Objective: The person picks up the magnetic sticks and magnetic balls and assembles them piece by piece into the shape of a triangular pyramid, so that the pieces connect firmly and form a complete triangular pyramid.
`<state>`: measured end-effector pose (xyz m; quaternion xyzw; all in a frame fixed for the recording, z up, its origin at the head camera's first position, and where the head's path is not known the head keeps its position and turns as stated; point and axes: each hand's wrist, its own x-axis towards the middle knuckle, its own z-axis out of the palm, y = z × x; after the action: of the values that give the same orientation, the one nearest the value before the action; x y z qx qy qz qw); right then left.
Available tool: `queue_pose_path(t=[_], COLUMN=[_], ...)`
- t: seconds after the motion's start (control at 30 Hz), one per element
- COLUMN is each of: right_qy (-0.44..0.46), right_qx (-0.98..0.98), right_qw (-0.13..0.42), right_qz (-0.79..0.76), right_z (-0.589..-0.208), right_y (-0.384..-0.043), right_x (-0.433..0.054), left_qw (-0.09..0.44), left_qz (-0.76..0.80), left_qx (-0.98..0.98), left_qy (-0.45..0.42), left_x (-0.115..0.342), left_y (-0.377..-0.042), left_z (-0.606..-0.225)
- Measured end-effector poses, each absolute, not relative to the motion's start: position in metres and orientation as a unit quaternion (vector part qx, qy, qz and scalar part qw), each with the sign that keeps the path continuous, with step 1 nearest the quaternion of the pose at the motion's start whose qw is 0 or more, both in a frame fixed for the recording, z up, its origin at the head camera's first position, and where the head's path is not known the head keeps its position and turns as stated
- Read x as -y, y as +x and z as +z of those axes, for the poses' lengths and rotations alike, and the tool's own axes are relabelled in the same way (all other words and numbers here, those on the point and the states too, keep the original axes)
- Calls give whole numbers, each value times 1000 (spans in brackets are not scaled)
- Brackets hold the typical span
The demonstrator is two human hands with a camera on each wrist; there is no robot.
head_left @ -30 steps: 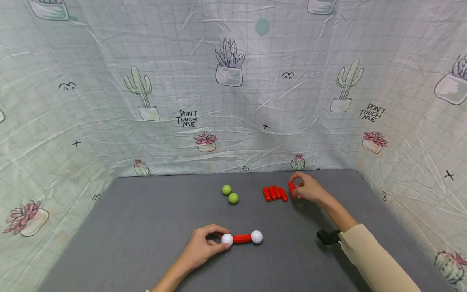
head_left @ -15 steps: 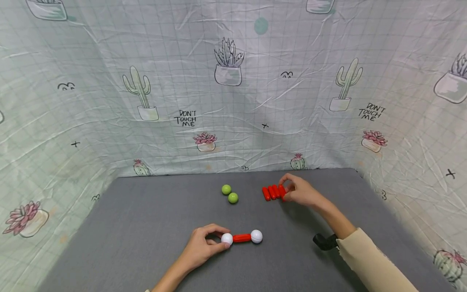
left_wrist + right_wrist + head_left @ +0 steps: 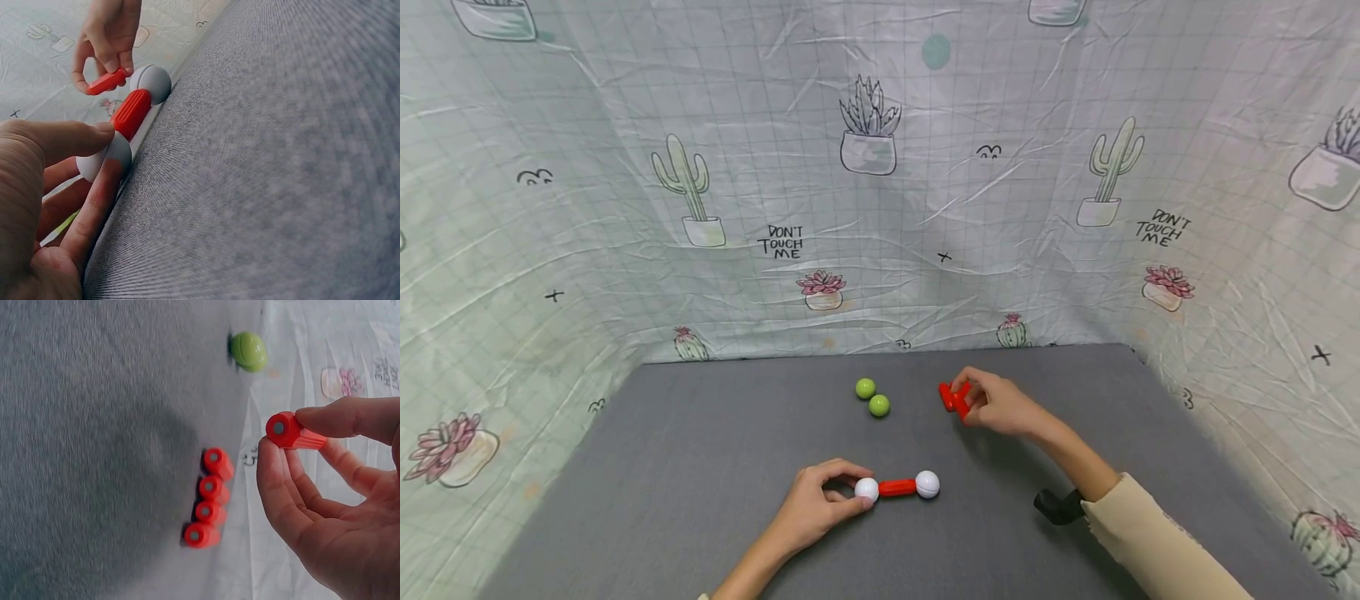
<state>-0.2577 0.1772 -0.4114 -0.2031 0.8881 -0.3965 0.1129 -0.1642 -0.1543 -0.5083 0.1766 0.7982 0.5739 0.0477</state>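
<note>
My left hand (image 3: pixel 822 507) pinches a white ball (image 3: pixel 867 490) at the near middle of the table. A ridged red magnetic rod (image 3: pixel 897 487) joins that ball to a second white ball (image 3: pixel 927 484) on its right. Farther back, my right hand (image 3: pixel 1006 407) holds another red magnetic rod (image 3: pixel 279 429) between thumb and fingers, raised off the table. Its end shows a round grey metal tip. Below and beside it, several more red rods (image 3: pixel 210 487) lie side by side; in the head view the hand partly covers them.
Two green balls, one farther back (image 3: pixel 865 388) and one nearer (image 3: pixel 879 406), sit left of the rods. The grey table (image 3: pixel 700 450) is bounded by a patterned cloth (image 3: pixel 880 217) at the back and sides. A black strap-like piece (image 3: pixel 1060 506) hangs by the right wrist.
My right hand has carried its red rod leftward, from right of the row to over it, and slightly nearer. The left hand and the joined white balls have stayed in place.
</note>
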Motion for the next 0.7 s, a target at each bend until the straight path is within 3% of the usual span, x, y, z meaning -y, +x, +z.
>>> queue_pose_path(t=[0.7], right_qy=[-273], right_qx=[-850], right_qw=[160], right_qz=[-421], right_z=[-424], right_y=[-241], right_x=[-137], left_qw=[51], left_qz=[573], left_qx=[-799], left_qy=[174], left_x=[154], left_y=[-165], left_z=[-508])
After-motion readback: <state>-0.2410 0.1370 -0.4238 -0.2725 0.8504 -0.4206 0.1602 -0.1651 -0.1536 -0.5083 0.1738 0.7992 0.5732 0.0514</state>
